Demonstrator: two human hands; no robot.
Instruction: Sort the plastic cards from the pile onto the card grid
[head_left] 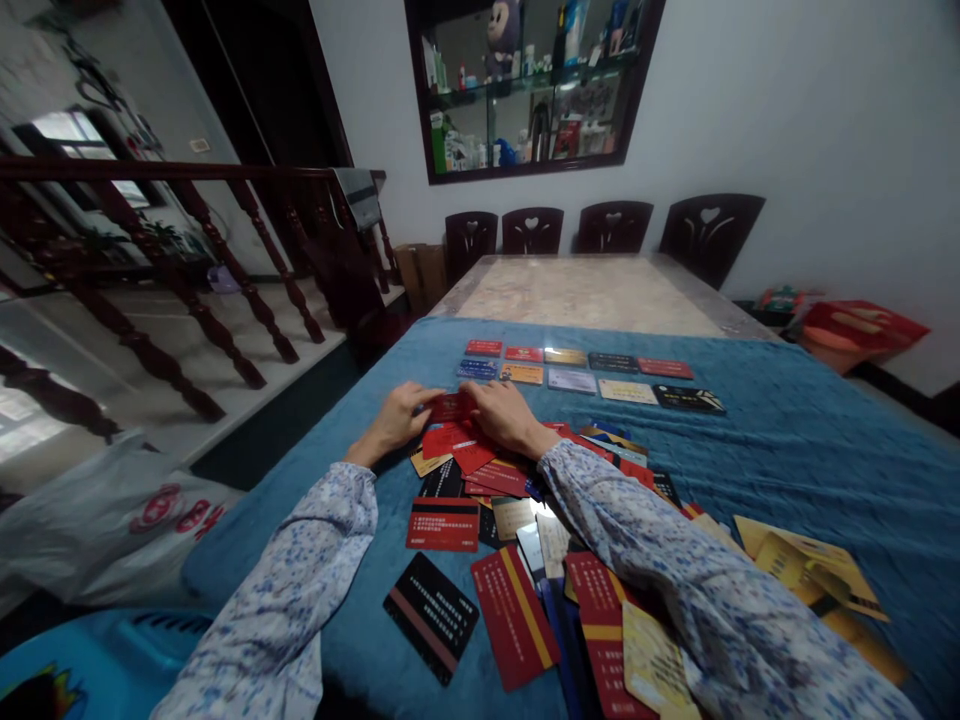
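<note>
Both hands meet over a red card (448,407) at the far end of a loose pile of cards. My left hand (401,415) grips the card's left edge with thumb and fingers. My right hand (501,408) has its fingers closed on the card's right side. More red cards (456,442) lie just below the hands. Nearer to me are a black card (433,616), a dark red card (514,617) and a yellow card (656,660). Beyond the hands, cards lie in two rows, among them a blue card (478,370) and an orange card (522,374).
A blue cloth (315,560) covers the near part of the table, whose bare stone top (570,285) shows beyond. Gold cards (817,570) lie at the right. Several dark chairs (613,227) stand behind. A plastic bag (112,520) and a blue stool (97,650) are at the left.
</note>
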